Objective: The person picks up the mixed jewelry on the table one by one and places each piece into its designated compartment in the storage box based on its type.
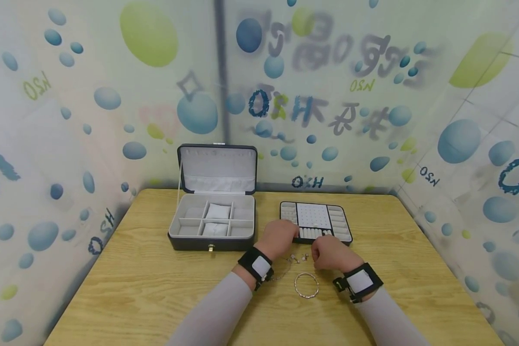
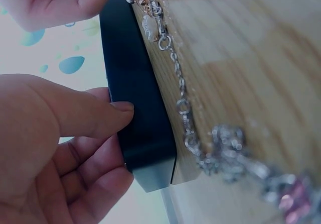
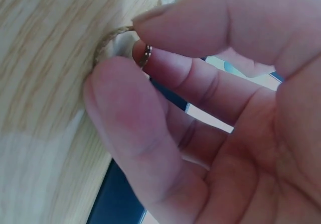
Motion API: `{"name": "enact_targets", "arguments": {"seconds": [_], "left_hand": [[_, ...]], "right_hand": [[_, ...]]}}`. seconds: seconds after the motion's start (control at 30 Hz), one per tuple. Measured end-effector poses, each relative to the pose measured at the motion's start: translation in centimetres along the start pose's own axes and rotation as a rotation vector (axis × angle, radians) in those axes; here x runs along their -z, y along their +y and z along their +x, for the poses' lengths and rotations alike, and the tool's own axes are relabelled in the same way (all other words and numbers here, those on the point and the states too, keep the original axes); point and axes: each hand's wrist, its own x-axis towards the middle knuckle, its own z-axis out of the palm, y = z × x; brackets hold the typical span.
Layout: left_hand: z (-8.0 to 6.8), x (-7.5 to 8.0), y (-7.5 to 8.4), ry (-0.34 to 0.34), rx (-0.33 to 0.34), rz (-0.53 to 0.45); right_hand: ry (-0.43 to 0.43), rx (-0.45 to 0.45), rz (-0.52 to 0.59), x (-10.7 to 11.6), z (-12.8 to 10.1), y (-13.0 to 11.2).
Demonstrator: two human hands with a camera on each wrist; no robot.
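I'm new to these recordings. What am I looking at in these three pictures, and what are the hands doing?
No machine here: a person works with two bare hands, wearing a camera on the head and one on each wrist. The wide picture is the head view; the close-ups are the wrist views. On the wooden table stand an open jewelry box and a removable tray, with a bracelet, a chain and small earrings lying loose. The left hand touches the tray's edge with its thumb. The right hand pinches a small ring between thumb and forefinger.
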Motion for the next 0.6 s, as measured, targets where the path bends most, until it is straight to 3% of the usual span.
{"name": "enact_targets", "arguments": {"seconds": [0.4,0.6], "left_hand": [[0.06,0.0,0.1,-0.029,0.02,-0.032],[0.03,0.27,0.1,-0.022,0.011,-0.014]], "right_hand": [[-0.023,-0.031,0.018,0.17,-0.22,-0.27],[0.04,0.01,-0.019,0.88,-0.04,0.59]]}}
